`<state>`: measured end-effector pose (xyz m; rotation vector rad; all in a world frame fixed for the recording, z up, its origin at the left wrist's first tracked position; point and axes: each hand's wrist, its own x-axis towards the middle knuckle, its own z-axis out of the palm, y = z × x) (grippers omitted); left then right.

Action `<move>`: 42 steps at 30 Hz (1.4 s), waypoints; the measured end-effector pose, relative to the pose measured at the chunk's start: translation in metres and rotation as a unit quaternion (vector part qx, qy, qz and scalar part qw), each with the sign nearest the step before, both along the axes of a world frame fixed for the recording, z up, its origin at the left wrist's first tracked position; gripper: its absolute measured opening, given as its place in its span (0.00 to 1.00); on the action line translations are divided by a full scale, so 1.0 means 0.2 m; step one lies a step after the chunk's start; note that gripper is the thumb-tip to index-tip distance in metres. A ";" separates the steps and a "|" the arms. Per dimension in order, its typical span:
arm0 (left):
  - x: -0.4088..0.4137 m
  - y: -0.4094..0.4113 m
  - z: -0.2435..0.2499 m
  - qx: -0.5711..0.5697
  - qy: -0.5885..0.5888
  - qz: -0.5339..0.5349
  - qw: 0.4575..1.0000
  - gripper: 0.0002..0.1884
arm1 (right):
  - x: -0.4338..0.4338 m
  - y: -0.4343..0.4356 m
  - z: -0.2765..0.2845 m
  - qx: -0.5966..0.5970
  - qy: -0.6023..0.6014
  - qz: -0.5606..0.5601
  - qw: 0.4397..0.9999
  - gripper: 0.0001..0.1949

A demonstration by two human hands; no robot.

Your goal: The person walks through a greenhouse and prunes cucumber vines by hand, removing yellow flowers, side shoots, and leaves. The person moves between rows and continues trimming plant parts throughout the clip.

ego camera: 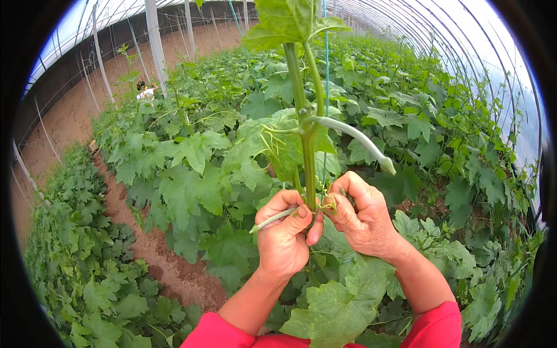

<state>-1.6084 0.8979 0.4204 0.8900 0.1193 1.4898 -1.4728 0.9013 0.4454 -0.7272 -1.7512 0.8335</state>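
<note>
An upright green vine stem [308,165] of a luffa-like plant stands before me, close beside a blue-green twine [327,56]. My left hand [285,235] is closed around the stem's lower part, and a thin young fruit [274,219] lies between its fingers, tip pointing left. My right hand [363,213] pinches curly yellow-green tendrils [328,203] just right of the stem. Above my hands, a longer pale young fruit [354,132] with a green bud tip arches to the right from a stem node. Coiled tendrils [272,145] hang at the left of that node.
Dense leafy vines [191,182] surround me inside a plastic-covered greenhouse. A bare soil path [152,248] runs at the left. Pale posts [155,43] rise farther back. A partly hidden person [145,92] is among the plants at the upper left. A broad leaf [335,309] lies below my hands.
</note>
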 end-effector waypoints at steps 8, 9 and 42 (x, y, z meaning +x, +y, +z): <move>-0.03 0.00 -0.01 -0.015 -0.005 -0.124 0.992 0.06 | 0.05 0.00 0.10 -0.033 0.047 0.136 0.989 0.11; -0.04 0.00 0.00 -0.013 -0.001 -0.140 0.990 0.07 | 0.06 0.01 0.13 -0.024 0.007 0.152 0.988 0.10; 0.13 -0.07 0.04 0.005 0.116 0.128 0.985 0.08 | 0.11 -0.06 0.24 0.445 -0.476 -0.194 0.733 0.08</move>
